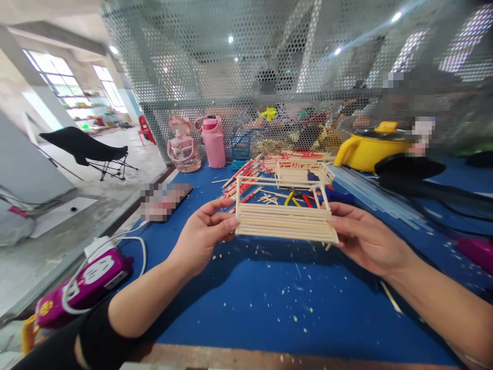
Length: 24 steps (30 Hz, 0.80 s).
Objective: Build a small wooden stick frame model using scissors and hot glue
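Observation:
Between my two hands, raised over the blue tabletop [265, 308], is a small frame made of pale wooden sticks [285, 223]. Its near side is a panel of parallel sticks, with thin posts and a rail above. My left hand [208, 231] pinches its left end between thumb and fingers. At the right end, my right hand [365, 236] grips it the same way. Behind it lie pliers with yellow and red handles [293, 199], short cut sticks [267, 199] and a second stick frame [298, 177]. A dark blue tool, partly hidden, shows near my right fingers.
Sticks in red wrappers [246, 174] lie farther back. At the back left stand a pink bottle [213, 144] and a clear pink jug [184, 151]. A yellow pot [370, 149] and clear glue sticks [379, 198] are at right. A purple power strip [90, 282] with a white cable lies left.

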Motion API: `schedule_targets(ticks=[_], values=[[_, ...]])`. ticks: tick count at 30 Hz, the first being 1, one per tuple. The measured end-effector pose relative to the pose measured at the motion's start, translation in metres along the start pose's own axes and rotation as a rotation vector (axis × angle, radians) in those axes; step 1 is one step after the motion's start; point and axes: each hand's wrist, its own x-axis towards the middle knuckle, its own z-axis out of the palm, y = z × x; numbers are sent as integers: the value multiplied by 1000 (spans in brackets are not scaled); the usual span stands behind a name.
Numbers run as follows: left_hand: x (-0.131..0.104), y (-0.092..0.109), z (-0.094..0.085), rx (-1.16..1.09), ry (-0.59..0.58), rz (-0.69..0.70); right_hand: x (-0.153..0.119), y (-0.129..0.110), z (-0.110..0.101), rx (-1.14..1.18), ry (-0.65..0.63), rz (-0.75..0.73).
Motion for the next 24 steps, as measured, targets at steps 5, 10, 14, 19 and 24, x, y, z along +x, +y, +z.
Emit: schedule_targets(ticks=[5, 10, 14, 19, 24], values=[[1, 0, 0, 41, 57, 52, -1, 1, 0, 25, -4, -5], [1, -4, 0, 102, 41, 56, 1, 2, 0, -31, 10, -69], [3, -8, -2, 196, 36, 172, 5, 7, -4, -197, 0, -250], [3, -9, -2, 376, 154, 447, -2, 13, -7, -633, 57, -725], [1, -5, -3, 397, 220, 650, -17, 11, -1, -732, 111, -1053]])
